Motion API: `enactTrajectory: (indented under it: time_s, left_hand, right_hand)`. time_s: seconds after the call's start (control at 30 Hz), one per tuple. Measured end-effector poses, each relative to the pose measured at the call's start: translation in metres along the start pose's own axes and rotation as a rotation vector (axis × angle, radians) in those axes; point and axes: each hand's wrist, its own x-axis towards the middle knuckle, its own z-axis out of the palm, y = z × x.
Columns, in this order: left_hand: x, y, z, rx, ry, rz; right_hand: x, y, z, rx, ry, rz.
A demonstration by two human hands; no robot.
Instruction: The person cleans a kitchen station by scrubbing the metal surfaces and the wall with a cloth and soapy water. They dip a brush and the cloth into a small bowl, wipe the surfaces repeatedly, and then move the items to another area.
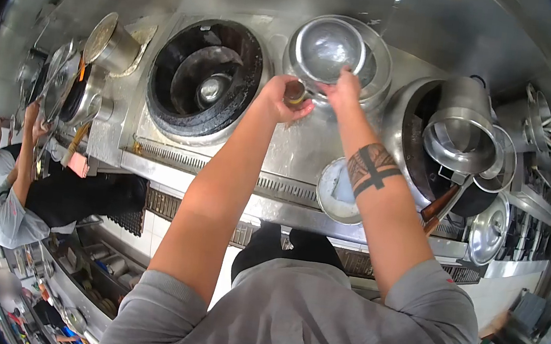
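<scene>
I'm watching remotely through just the one head cam, and it's looking forward and steeply down over the wearer's grey shirt (pixel 299 312). It's facing the steel desk (pixel 305 151), with the left hand (pixel 283 100) and right hand (pixel 342 89) showing up high near the middle. The shirt's sitting closest, filling the bottom. The lens is going super wide, so the kitchen's bending away on both sides and black corners are rounding everything off.

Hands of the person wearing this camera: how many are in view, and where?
2: the left hand, around a small round container, and the right hand, gripping the near rim of a metal bowl. Some fingers are hidden, but neither hand is.
</scene>
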Motion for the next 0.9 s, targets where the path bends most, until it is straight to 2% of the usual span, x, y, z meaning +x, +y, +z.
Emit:
enactTrajectory:
  time_s: [0.07,0.1,0.17,0.2,0.23,0.27,0.33,0.37,0.4,0.47,0.53,0.6,0.67,0.7,0.73,0.77,0.8,0.87,0.9]
  left_hand:
    - [0.005,-0.005,0.003,0.005,-0.017,0.037]
    - [0.01,-0.006,0.007,-0.017,0.024,0.022]
    - [0.013,-0.011,0.016,0.029,0.015,0.082]
    - [0.016,-0.012,0.019,0.06,0.013,0.145]
    - [0.043,-0.003,0.012,0.062,-0.051,0.087]
    - [0.001,-0.016,0.034,0.153,0.003,0.203]
    - [0.049,-0.003,0.024,0.106,-0.041,0.255]
    - [0.046,0.0,0.021,0.109,-0.053,0.14]
    - [0.048,0.002,0.016,0.127,-0.059,0.131]
    - [0.05,0.0,0.01,-0.035,0.042,0.114]
    - [0.017,-0.012,0.019,0.057,0.161,0.107]
    - [0.001,-0.028,0.006,0.138,0.061,0.234]
    - [-0.021,-0.048,-0.003,0.237,0.037,0.337]
    - [-0.037,-0.06,-0.003,0.251,0.025,0.334]
    - [-0.056,-0.076,0.003,0.347,0.095,0.492]
    - [-0.069,-0.091,0.007,0.438,0.163,0.655]
    - [-0.073,-0.103,0.008,0.444,0.149,0.658]
    - [-0.076,-0.124,0.008,0.556,0.021,1.017]
    - [-0.079,-0.132,0.008,0.74,0.031,1.099]
  right_hand:
    - [0.0,0.013,0.0,0.231,-0.21,0.062]
    - [-0.007,0.015,0.006,0.24,-0.205,0.047]
    - [-0.023,0.016,0.021,0.362,-0.357,0.046]
    - [-0.034,0.011,0.031,0.316,-0.253,-0.019]
    - [-0.055,0.001,0.041,0.34,-0.253,-0.05]
    - [-0.069,-0.006,0.049,0.364,-0.252,-0.08]
    - [-0.069,-0.005,0.051,0.306,-0.36,-0.178]
    - [-0.064,-0.003,0.052,0.212,-0.372,-0.274]
    - [-0.071,-0.008,0.055,0.222,-0.36,-0.288]
    - [-0.085,-0.019,0.055,-0.151,-0.347,-0.615]
    - [-0.074,-0.023,0.05,-0.19,-0.203,-0.741]
    - [-0.069,-0.03,0.042,-0.24,0.04,-0.639]
    - [-0.048,-0.033,0.025,-0.831,0.042,-0.292]
    - [-0.053,-0.04,0.019,-1.0,-0.153,-0.232]
    - [-0.061,-0.045,0.011,-1.166,-0.351,-0.169]
    - [-0.085,-0.054,0.008,-1.093,-0.406,0.015]
    - [-0.114,-0.059,0.006,-1.013,-0.463,0.197]
    - [-0.142,-0.056,-0.008,-0.957,-0.576,0.164]
    - [-0.144,-0.043,-0.02,-0.962,-0.525,-0.028]
